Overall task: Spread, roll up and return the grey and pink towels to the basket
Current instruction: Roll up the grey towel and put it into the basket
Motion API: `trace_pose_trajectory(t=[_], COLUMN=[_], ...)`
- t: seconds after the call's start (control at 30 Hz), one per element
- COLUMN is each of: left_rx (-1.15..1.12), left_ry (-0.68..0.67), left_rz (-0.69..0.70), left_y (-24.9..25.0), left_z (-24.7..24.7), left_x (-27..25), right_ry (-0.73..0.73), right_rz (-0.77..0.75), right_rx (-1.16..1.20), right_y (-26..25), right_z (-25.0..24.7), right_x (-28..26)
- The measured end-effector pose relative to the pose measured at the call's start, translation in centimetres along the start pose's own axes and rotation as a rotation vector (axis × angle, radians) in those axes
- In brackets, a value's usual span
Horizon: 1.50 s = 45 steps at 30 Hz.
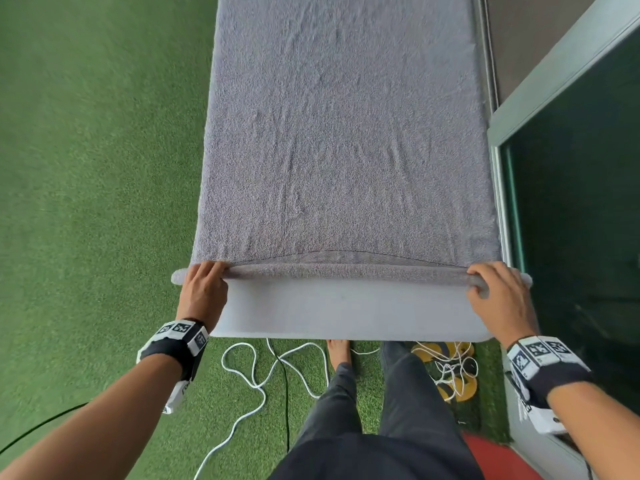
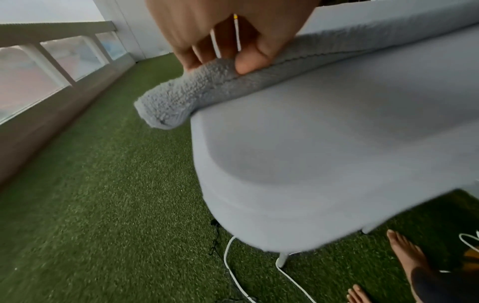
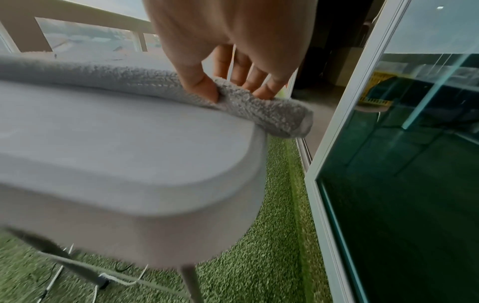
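The grey towel lies spread flat along a white table, its near end turned over into a thin roll that overhangs both sides. My left hand pinches the roll's left end between thumb and fingers. At the other side, my right hand pinches the right end the same way. The pink towel and the basket are not in view.
Green artificial turf surrounds the table. White cables and yellow slippers lie on the turf by my bare feet. A glass sliding door stands close on the right, a glass railing on the left.
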<state>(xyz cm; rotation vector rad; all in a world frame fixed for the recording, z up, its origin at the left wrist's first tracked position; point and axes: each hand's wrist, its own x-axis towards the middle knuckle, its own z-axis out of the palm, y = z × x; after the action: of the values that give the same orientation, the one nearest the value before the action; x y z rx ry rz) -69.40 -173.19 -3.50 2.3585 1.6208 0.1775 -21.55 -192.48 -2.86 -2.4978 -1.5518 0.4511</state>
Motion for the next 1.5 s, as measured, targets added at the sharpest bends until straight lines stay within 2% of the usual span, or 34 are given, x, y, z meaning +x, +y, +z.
trace_pose_trajectory(t=[0.13, 0.23, 0.3, 0.37, 0.43, 0.5, 0.63, 0.87, 1.07, 1.23, 1.4, 1.5], left_rx=[0.008, 0.027, 0.080, 0.161, 0.098, -0.014, 0.025, 0.066, 0.078, 0.056, 0.067, 0.043], left_ry=[-0.110, -0.201, -0.173, -0.118, -0.082, -0.114, -0.119, -0.005, -0.096, -0.171, -0.183, -0.132], left_rz=[0.041, -0.053, -0.112, -0.122, -0.127, -0.145, -0.061, 0.004, -0.022, 0.023, 0.086, 0.041], left_y=[0.1, 0.7, 1.0, 1.2, 1.5, 1.9, 1.9, 1.0, 1.0, 0.4, -0.3, 0.1], left_z=[-1.1, -1.9, -2.3, -2.3, -1.6, -0.6, 0.0, -0.7, -1.4, -0.8, -0.5, -1.1], left_x=[2.0, 3.9, 4.8, 5.2, 5.1, 4.8, 3.5, 2.9, 1.2, -3.5, -6.8, -6.2], right_ry=[-0.027, -0.074, -0.059, 0.011, 0.011, -0.053, -0.005, 0.085, 0.111, 0.060, 0.027, 0.009], right_rz=[0.016, 0.002, 0.035, -0.003, -0.020, 0.000, -0.054, 0.035, 0.030, 0.075, 0.035, 0.034], right_rx=[0.038, -0.013, 0.001, -0.062, -0.077, -0.035, -0.108, 0.084, -0.018, -0.092, -0.119, -0.044], right_y=[0.0, -0.2, -0.2, -0.8, -1.4, -2.0, -1.7, -1.7, -1.5, -0.8, -0.1, -0.1], right_z=[-0.9, -1.5, -1.7, -2.0, -2.0, -1.5, -0.1, 0.0, 0.1, 0.7, 0.9, 0.5], right_x=[1.8, 3.7, 4.7, 5.2, 5.0, 4.4, 3.3, 3.3, 1.1, -3.6, -7.1, -6.6])
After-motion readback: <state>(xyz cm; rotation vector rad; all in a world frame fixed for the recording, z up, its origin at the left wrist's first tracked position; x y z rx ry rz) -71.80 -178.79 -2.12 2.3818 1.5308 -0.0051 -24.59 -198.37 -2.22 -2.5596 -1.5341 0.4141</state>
